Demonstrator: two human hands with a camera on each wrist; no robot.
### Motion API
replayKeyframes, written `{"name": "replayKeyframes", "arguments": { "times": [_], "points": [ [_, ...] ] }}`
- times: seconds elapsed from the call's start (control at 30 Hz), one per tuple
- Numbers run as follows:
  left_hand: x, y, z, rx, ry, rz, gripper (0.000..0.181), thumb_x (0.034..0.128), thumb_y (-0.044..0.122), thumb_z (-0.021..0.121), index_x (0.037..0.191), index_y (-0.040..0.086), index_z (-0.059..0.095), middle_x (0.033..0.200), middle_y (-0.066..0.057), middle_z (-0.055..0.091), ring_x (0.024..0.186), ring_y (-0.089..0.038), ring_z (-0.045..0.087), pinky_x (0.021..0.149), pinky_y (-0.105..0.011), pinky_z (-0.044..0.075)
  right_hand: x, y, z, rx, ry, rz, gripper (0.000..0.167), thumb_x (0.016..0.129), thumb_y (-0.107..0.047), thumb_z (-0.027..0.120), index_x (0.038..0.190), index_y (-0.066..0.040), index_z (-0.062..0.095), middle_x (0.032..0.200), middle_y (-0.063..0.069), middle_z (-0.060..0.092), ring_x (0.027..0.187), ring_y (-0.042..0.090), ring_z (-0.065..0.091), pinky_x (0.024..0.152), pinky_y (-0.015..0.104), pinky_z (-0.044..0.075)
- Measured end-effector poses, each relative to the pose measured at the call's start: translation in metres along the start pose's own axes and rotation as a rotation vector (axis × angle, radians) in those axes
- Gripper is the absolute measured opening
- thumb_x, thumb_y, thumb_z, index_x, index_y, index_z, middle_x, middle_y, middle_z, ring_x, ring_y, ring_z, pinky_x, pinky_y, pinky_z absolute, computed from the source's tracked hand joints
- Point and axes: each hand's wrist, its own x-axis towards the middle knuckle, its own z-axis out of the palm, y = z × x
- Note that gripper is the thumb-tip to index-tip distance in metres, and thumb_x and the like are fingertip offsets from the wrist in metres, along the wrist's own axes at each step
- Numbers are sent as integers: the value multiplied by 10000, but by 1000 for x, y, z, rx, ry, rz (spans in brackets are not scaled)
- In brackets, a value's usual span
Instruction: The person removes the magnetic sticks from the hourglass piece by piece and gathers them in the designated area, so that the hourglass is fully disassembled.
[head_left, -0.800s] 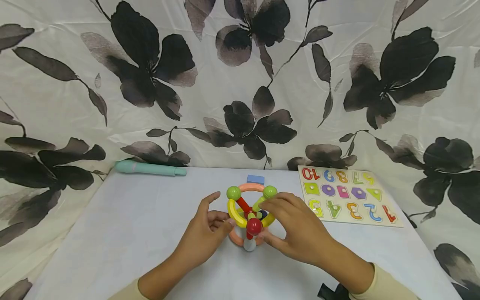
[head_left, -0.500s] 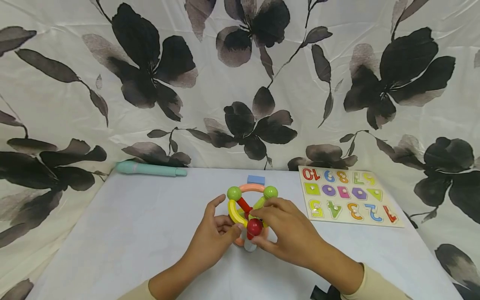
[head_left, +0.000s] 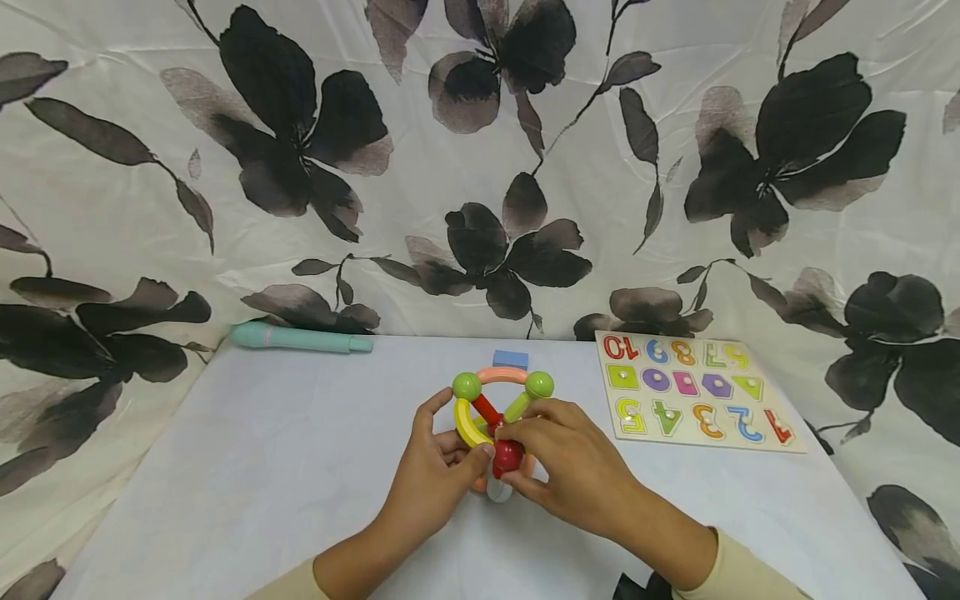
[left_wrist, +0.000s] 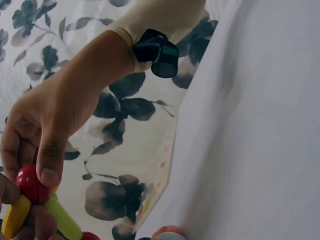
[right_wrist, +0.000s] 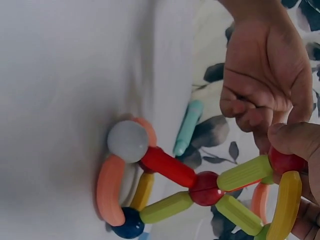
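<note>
A toy frame of magnetic balls and sticks stands mid-table. My right hand (head_left: 581,471) pinches its upper red ball (head_left: 508,456) between thumb and fingers. From the other side, my left hand (head_left: 423,471) holds the yellow curved stick (head_left: 468,423) close to that ball, its index finger raised. Green balls (head_left: 467,386) sit at the far corners, joined by an orange curved stick (head_left: 503,376). Below, the right wrist view shows a grey ball (right_wrist: 128,141), a dark blue ball (right_wrist: 127,223), a red stick (right_wrist: 170,167) and a central red ball (right_wrist: 205,188).
Behind the frame lies a blue block (head_left: 511,359). A wooden number puzzle board (head_left: 697,396) is at the back right. A teal pen-like tool (head_left: 300,337) lies along the back left edge, before a floral cloth (head_left: 480,167).
My right hand has shifted left from the frame's right side onto the upper red ball. My left hand has come slightly right, its thumb closer to the ball. The frame has stayed in place.
</note>
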Motion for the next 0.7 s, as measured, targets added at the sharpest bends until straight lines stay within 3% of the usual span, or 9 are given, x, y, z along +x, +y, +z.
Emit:
{"name": "replayKeyframes", "arguments": {
  "times": [0.5, 0.7],
  "points": [
    [2, -1, 0, 45, 19, 37, 818, 919, 64, 728, 1564, 136, 229, 864, -100, 712, 716, -302, 672, 611, -241, 515, 1, 4, 2, 12, 25, -38, 454, 749, -253, 937, 1155, -180, 746, 1012, -132, 693, 1062, 107, 538, 957, 336, 451],
    [5, -3, -4, 163, 62, 14, 645, 972, 165, 699, 1506, 121, 340, 835, -47, 688, 704, -222, 579, 594, -245, 458, 0, 4, 2, 11, 36, -43, 458, 744, -249, 940, 1151, -177, 744, 1008, -133, 698, 1072, 114, 540, 950, 330, 451]
  ]
}}
